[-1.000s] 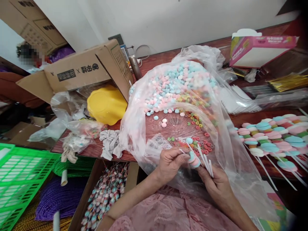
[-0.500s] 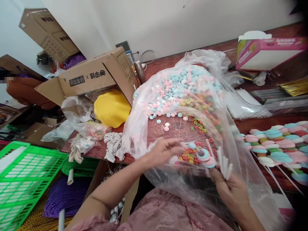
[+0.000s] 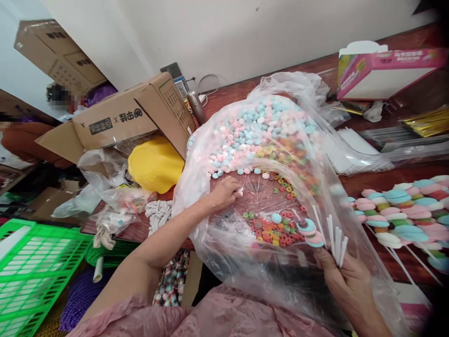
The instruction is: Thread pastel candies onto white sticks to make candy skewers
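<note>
A person in a pink top works inside a large clear plastic bag (image 3: 315, 154) spread open on a dark red table (image 3: 386, 180). The left hand (image 3: 224, 192) reaches forward into the bag, fingertips pinched together on a pale pink candy disc (image 3: 240, 191) at the near edge of a heap of pink and blue candy discs (image 3: 259, 126). The right hand (image 3: 345, 281), low at the bag's near side, is clamped around a bundle of white sticks (image 3: 335, 241) that fan upward; one stick (image 3: 302, 220) in the grip already carries stacked pink and blue discs (image 3: 308, 231). Between the 2 hands lies a scatter of small coloured candy rings (image 3: 277, 231) with a lone blue disc (image 3: 276, 218) among them. To the right, outside the bag, finished candy skewers (image 3: 400, 210) lie side by side on the table. Left of the bag sit a yellow plastic tub (image 3: 154, 164) under a tipped cardboard box (image 3: 129, 117), crumpled plastic bags (image 3: 108, 196) and a green plastic crate (image 3: 31, 262). A pink display box (image 3: 382, 75) stands at the back right.
</note>
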### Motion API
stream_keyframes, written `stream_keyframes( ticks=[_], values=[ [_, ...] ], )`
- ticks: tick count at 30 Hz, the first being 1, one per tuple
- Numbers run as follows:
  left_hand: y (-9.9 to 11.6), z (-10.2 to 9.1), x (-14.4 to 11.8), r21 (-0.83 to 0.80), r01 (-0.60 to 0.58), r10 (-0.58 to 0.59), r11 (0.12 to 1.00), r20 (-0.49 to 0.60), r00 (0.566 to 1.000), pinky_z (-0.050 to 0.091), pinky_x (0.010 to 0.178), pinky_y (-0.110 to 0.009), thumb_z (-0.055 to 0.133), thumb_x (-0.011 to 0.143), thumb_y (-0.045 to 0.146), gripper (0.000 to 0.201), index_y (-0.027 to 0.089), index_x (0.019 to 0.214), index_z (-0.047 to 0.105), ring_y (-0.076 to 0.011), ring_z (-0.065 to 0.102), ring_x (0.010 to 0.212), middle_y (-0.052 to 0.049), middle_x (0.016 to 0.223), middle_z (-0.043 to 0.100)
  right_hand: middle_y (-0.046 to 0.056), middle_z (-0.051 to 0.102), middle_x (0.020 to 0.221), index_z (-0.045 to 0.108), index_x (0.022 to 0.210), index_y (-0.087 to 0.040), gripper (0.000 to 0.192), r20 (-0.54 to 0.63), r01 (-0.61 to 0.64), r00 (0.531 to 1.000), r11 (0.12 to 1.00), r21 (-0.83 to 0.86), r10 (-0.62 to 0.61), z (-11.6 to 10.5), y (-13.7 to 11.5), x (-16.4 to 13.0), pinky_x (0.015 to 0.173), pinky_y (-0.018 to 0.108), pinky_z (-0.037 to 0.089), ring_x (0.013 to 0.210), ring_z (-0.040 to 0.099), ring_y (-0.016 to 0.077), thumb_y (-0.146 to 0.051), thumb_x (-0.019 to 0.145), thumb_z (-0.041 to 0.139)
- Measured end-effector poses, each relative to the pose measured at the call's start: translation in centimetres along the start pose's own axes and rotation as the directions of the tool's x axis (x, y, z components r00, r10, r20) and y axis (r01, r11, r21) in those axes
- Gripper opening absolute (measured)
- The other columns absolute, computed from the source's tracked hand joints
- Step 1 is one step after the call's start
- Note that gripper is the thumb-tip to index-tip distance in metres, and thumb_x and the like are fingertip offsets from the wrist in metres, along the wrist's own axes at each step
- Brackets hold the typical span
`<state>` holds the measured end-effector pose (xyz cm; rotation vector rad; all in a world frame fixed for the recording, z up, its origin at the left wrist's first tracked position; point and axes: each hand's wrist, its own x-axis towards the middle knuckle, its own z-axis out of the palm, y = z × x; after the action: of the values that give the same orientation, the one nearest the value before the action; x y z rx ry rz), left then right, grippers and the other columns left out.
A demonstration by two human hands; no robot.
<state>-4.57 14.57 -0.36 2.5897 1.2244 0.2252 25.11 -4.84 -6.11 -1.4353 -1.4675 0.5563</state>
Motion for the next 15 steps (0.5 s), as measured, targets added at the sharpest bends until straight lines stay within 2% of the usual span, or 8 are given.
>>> stream_keyframes(
  ticks=[4, 6, 8, 10, 11, 12, 14, 15],
  values=[
    [0.4, 0.7, -0.9, 0.076, -0.042, 0.042, 0.996, 0.010, 0.999, 0.045, 0.089, -0.037, 0.052, 0.093, 0.019, 0.019, 0.014, 0.089, 0.069, -0.0236, 0.058, 0.093, -0.012, 0.094, 0.067, -0.001, 0.052, 0.051, 0.058, 0.061, -0.023, 0.031, 0.014, -0.018, 1.000, 1.000, -0.013, 0.019, -0.1, 0.2, 0.1, 0.045, 0.024, 0.040, 0.045, 0.050, 0.0130, -0.033, 0.091, 0.061],
    [0.7, 0.8, -1.2, 0.057, -0.030, 0.031, 0.998, -0.013, 0.999, 0.045, 0.089, -0.038, 0.053, 0.092, 0.018, 0.018, 0.013, 0.093, 0.070, -0.0238, 0.059, 0.093, -0.012, 0.094, 0.067, -0.001, 0.053, 0.051, 0.063, 0.066, -0.022, 0.027, 0.025, -0.007, 1.000, 1.000, -0.016, 0.007, -0.1, 0.2, 0.1, 0.045, 0.024, 0.041, 0.044, 0.049, 0.0130, -0.033, 0.091, 0.060],
    [1.2, 0.7, -1.5, -0.055, -0.009, 0.007, 0.998, -0.032, 0.999, 0.046, 0.087, -0.037, 0.054, 0.091, 0.019, 0.017, 0.014, 0.088, 0.070, -0.0220, 0.060, 0.087, -0.010, 0.087, 0.068, -0.003, 0.054, 0.053, 0.069, 0.077, -0.022, 0.020, 0.028, 0.014, 1.000, 1.000, -0.017, -0.013, 0.0, 0.3, 0.1, 0.046, 0.024, 0.041, 0.044, 0.049, 0.0126, -0.032, 0.092, 0.060],
    [2.1, 0.2, -2.0, -0.291, 0.045, -0.061, 0.956, -0.045, 0.997, 0.047, 0.078, -0.033, 0.058, 0.088, 0.022, 0.017, 0.015, 0.079, 0.070, -0.0183, 0.058, 0.077, -0.005, 0.076, 0.066, -0.004, 0.053, 0.054, 0.070, 0.084, -0.022, 0.016, 0.017, 0.031, 0.999, 0.999, -0.015, -0.031, 0.0, 0.3, -0.1, 0.046, 0.023, 0.040, 0.045, 0.048, 0.0122, -0.030, 0.093, 0.059],
    [2.8, -0.2, -2.3, -0.444, 0.087, -0.118, 0.892, -0.043, 0.992, 0.046, 0.073, -0.031, 0.063, 0.086, 0.025, 0.016, 0.015, 0.077, 0.070, -0.0162, 0.057, 0.071, -0.003, 0.072, 0.065, -0.004, 0.052, 0.054, 0.070, 0.085, -0.021, 0.015, 0.008, 0.040, 0.999, 0.999, -0.010, -0.040, 0.0, 0.2, -0.2, 0.046, 0.023, 0.040, 0.045, 0.047, 0.0121, -0.028, 0.093, 0.059],
    [3.5, -0.6, -2.7, -0.597, 0.133, -0.186, 0.791, -0.027, 0.982, 0.045, 0.066, -0.028, 0.068, 0.082, 0.029, 0.015, 0.015, 0.076, 0.070, -0.0142, 0.056, 0.066, -0.001, 0.069, 0.064, -0.004, 0.052, 0.054, 0.069, 0.085, -0.021, 0.015, 0.002, 0.051, 0.999, 0.999, -0.005, -0.051, 0.0, -0.1, -0.3, 0.046, 0.023, 0.040, 0.045, 0.047, 0.0120, -0.027, 0.093, 0.059],
    [5.2, -1.5, -3.6, -0.826, 0.211, -0.314, 0.522, 0.044, 0.949, 0.043, 0.056, -0.025, 0.079, 0.072, 0.034, 0.022, 0.014, 0.080, 0.072, -0.0115, 0.054, 0.059, 0.000, 0.069, 0.065, -0.005, 0.051, 0.054, 0.068, 0.085, -0.021, 0.013, 0.008, 0.083, 0.996, 0.997, 0.004, -0.083, -0.1, -1.2, -0.5, 0.047, 0.023, 0.040, 0.046, 0.047, 0.0120, -0.025, 0.094, 0.059],
    [6.0, -1.9, -4.1, -0.891, 0.227, -0.358, 0.393, 0.079, 0.930, 0.043, 0.053, -0.024, 0.083, 0.068, 0.035, 0.027, 0.014, 0.081, 0.073, -0.0107, 0.054, 0.057, -0.001, 0.069, 0.066, -0.004, 0.052, 0.055, 0.067, 0.085, -0.021, 0.013, 0.030, 0.106, 0.994, 0.994, 0.008, -0.106, 0.0, -1.9, -0.6, 0.048, 0.023, 0.040, 0.047, 0.048, 0.0120, -0.024, 0.094, 0.058]
  ],
)
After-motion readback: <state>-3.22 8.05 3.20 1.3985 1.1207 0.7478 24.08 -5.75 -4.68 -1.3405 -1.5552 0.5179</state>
